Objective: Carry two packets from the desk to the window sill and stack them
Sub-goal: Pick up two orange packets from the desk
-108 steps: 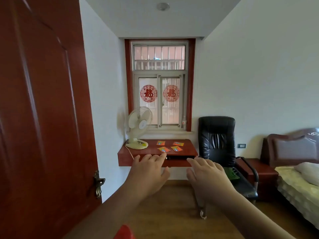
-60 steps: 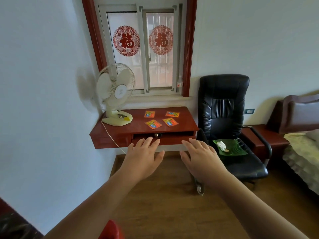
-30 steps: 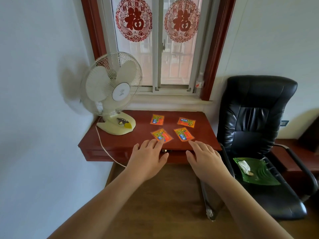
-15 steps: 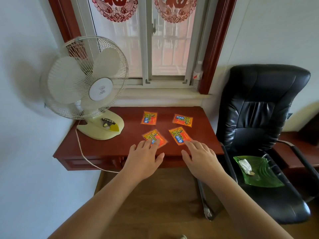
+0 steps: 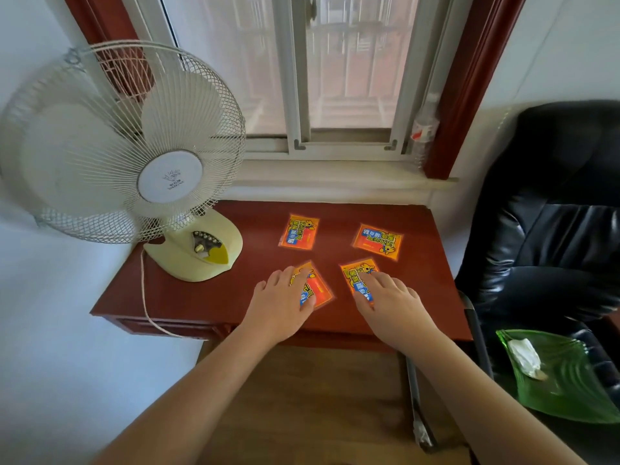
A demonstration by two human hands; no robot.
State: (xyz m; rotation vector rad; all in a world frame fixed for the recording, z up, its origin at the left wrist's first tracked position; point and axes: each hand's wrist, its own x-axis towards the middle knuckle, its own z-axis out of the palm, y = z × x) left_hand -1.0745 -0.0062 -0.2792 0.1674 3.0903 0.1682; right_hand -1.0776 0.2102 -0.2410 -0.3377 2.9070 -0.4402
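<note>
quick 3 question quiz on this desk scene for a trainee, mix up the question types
1. How many packets lie on the desk?
2. True or false: a packet already lies on the window sill.
3. The fan stands at the desk's: A) left end B) right end C) middle

Key
1. Four: left hand on the near left packet, right hand on the near right packet, two behind.
2. False
3. A

One view only is given — worn on the head, aimed forward and steeply down, held close over the bench (image 5: 208,297) and facing the window (image 5: 335,78).
</note>
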